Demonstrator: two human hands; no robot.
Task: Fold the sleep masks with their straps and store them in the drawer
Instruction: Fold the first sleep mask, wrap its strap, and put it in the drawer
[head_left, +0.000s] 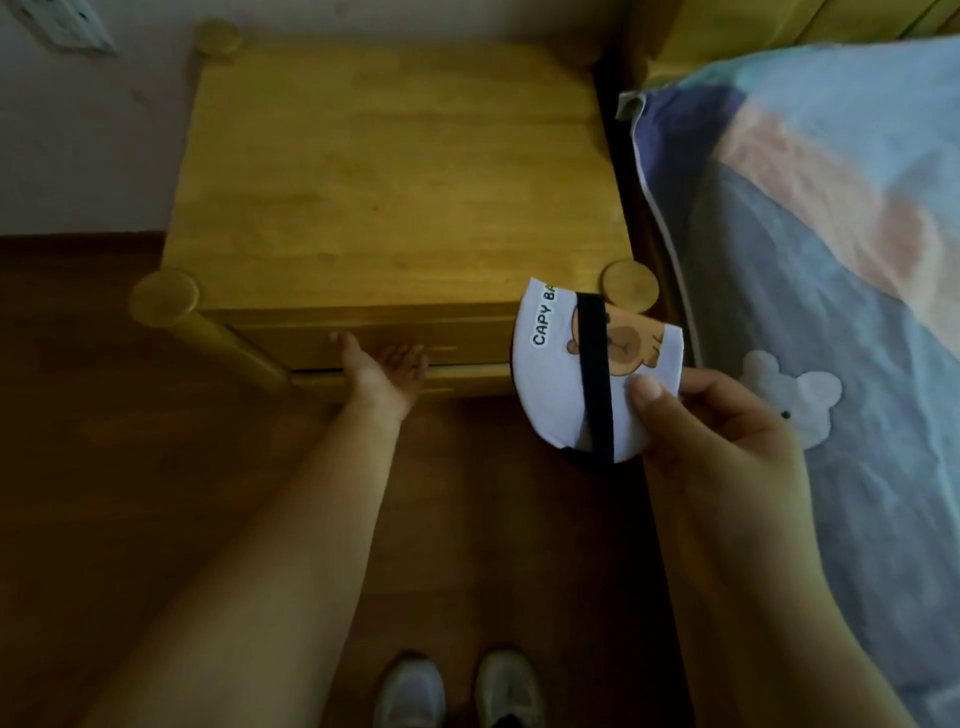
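The only readable print is on the folded mask: black capital letters "CAPY BA" run along its curved white edge, and the rest of the word is cut off by the fold. Beside the letters is a brown cartoon animal, crossed by the black strap. No other text, label or number can be read anywhere.

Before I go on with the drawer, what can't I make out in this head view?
- Drawer interior: shut front hides it.
- Left hand fingertips: tucked under the drawer's lower edge; grip unclear.
- Sleep mask lettering: only "CAPY BA" shows, the fold hides the rest.
- Strap lower end: goes behind the mask.
- Right hand fingers: behind the mask.
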